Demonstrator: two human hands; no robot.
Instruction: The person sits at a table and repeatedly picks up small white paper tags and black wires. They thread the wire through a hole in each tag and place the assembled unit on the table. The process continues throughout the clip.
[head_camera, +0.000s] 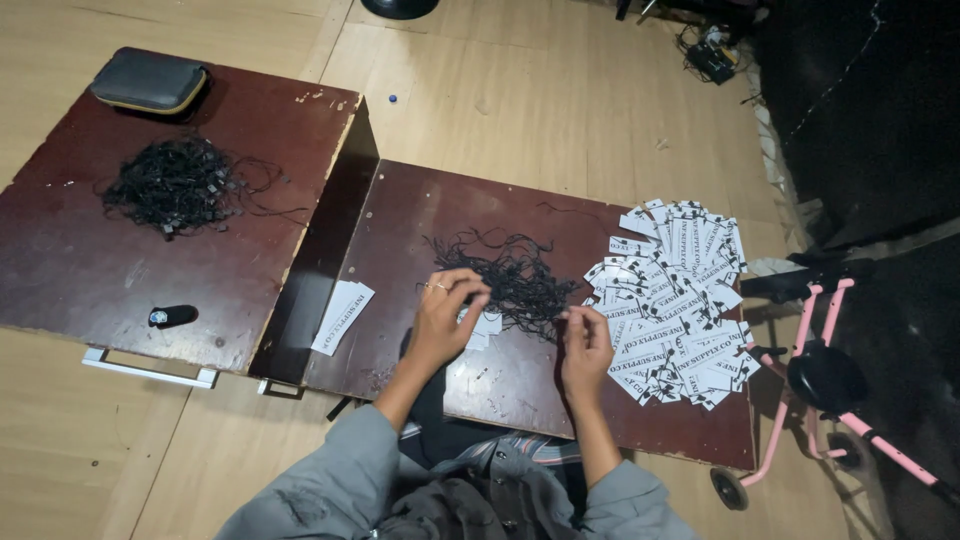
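Right hand (586, 338) was pinched shut on a black string (556, 316), thumb and forefinger closed at its tip, wrist low over the table. Left hand (447, 310) was also curled, fingertips pinching near a small white tag (487, 324) beneath it; whether it gripped the tag or the same string, couldn't tell. The string ran roughly sideways between the two hands, its long axis left to right, so both ends sat close to a fingertip.

The string pile (515, 272) lay just beyond the hands, away from the body, touching the space between them; the left hand overlapped its near edge and the right hand sat at its right corner. Both about equally near.

The heap of white tags (680, 300) with black print lay to the right, just beside the right hand, clearly nearer that one. A few loose tags (341, 314) sat left of the left hand at the board's edge.

All on the dark brown board (440, 200). A second board (60, 260) to the left, well apart, carried another string bundle (175, 186), a grey zip case (149, 80) and a small black object (173, 316). A pink wheeled frame (830, 400) stood far right.
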